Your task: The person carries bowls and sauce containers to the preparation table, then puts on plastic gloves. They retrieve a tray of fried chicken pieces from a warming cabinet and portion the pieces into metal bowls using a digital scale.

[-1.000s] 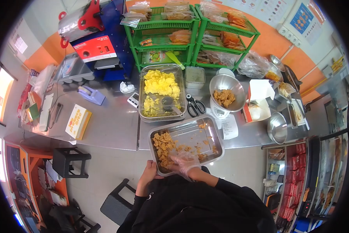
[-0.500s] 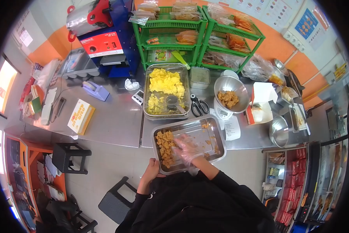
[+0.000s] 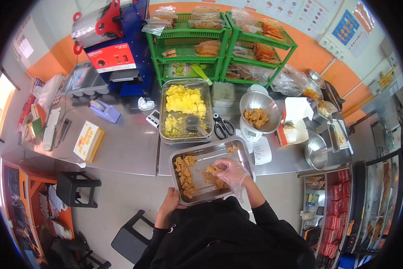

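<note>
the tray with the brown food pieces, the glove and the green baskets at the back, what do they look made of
Tray: metal, probably stainless steel, silvery with soft reflections on its bare floor.
Glove: thin plastic film, see-through, wrinkled and glinting.
Green baskets: likely moulded plastic, evenly coloured, with slotted sides.

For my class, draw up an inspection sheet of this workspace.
Surface: grey metal table, seam running front to back.
Job's things: silver rectangular metal tray holding brown food pieces; round steel bowl on white digital scale, holding similar pieces.
Clutter: black-handled scissors, crumpled white scrap, printed white paper slip.
Hands: bare left hand holding tray's near-left corner; right hand in clear plastic glove touching the pieces.
Cables: thin dark cable, table's left side.
Surroundings: green plastic racks behind; black plastic stools in front.
</note>
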Demonstrator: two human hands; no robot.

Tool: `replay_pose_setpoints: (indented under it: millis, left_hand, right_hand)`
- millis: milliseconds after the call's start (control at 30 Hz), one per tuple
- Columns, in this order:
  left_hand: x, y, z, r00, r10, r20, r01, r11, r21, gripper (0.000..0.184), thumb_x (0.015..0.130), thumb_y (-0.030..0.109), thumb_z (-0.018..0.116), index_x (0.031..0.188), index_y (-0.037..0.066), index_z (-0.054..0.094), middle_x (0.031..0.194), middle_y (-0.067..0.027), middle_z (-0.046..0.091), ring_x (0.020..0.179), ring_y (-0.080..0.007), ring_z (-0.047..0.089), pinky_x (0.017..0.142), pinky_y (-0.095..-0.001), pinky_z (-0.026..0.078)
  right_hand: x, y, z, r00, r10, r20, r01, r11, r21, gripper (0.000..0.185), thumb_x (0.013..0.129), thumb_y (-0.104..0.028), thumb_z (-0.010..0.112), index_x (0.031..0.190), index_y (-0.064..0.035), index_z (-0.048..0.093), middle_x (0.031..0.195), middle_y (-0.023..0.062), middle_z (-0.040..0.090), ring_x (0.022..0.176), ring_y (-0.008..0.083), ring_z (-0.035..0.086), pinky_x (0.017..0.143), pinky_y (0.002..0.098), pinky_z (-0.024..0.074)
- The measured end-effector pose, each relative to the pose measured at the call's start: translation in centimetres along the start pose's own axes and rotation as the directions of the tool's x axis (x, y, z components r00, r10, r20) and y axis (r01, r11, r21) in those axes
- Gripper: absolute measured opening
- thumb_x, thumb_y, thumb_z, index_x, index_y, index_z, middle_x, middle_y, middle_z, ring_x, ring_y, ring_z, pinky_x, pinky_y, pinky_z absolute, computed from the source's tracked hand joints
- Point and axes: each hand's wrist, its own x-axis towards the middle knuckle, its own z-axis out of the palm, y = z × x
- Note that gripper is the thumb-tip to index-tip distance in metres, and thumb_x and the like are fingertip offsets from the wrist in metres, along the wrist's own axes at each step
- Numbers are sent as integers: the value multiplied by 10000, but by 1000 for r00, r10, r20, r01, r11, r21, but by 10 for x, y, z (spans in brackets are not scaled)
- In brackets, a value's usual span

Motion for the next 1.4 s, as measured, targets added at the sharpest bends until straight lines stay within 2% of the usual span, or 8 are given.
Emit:
replay_pose_setpoints:
  millis: [167, 233, 367, 600, 767, 1067, 1267, 1400]
  left_hand:
    - [-1, 5, 0, 999, -32, -5, 32, 999, 19, 397, 913, 251, 300, 1158, -56, 242, 1053, -244, 468, 803, -362, 611, 597, -399, 562]
    - [-2, 6, 1, 999, -38, -2, 38, 999, -4, 405, 913, 253, 299, 1165, -59, 237, 1059, -246, 465, 804, -365, 610, 593, -396, 564]
    - [-1, 5, -2, 999, -31, 9, 31, 1000, 5, 417, 915, 258, 295, 1174, -62, 228, 1067, -249, 462, 805, -366, 609, 590, -392, 565]
    - [1, 3, -3, 1000, -18, 19, 18, 1000, 24, 408, 918, 265, 286, 1161, -60, 234, 1072, -241, 456, 818, -350, 605, 592, -384, 567]
    - [-3, 6, -1, 1000, 9, 25, -10, 1000, 20, 384, 918, 273, 273, 1112, -58, 256, 1058, -228, 454, 843, -313, 598, 598, -378, 568]
    - [-6, 11, 1, 999, -2, 38, 2, 1000, 2, 360, 910, 268, 283, 1115, -26, 245, 1075, -231, 428, 850, -347, 591, 603, -391, 566]
    - [-5, 17, 1, 996, -85, 31, 87, 995, -56, 343, 901, 257, 327, 1122, 19, 215, 1105, -239, 415, 859, -370, 589, 587, -421, 560]
    - [-1, 16, 2, 996, -73, 57, 75, 997, -22, 371, 898, 249, 387, 1123, 11, 211, 1151, -247, 388, 869, -373, 581, 573, -423, 560]
  right_hand:
    - [-12, -11, -61, 980, 89, -179, 58, 731, 680, 230, 722, -62, 637, 941, 2, 602, 744, 24, 604, 633, 83, 547, 593, 222, 453]
    - [-10, -13, -104, 918, 68, -391, 187, 796, 576, 251, 726, -72, 637, 958, 18, 600, 773, 43, 625, 645, 96, 569, 587, 236, 464]
    - [34, 19, -182, 778, 255, -575, -288, 957, 35, 318, 717, -141, 664, 999, -4, 608, 863, 83, 652, 737, 133, 605, 688, 257, 479]
    - [81, 108, -230, 725, 118, -679, -38, 991, 131, 289, 707, -200, 695, 930, -28, 633, 815, 60, 649, 664, 126, 592, 673, 264, 480]
    - [21, -10, -202, 795, 181, -580, 64, 924, 376, 174, 742, -117, 669, 888, -29, 637, 694, 10, 601, 597, 85, 530, 575, 213, 439]
    - [-30, -30, -177, 870, 112, -481, 52, 948, 314, 176, 768, -137, 654, 892, -15, 632, 687, -4, 568, 598, 71, 510, 526, 200, 405]
    - [-40, -23, -137, 987, 160, -35, -151, 972, 182, 171, 778, -175, 638, 848, -20, 631, 707, 11, 575, 624, 76, 523, 577, 220, 438]
    - [-20, -1, -145, 972, 85, -221, -21, 960, 278, 175, 778, -186, 632, 851, -26, 635, 671, 13, 575, 637, 75, 535, 575, 216, 440]
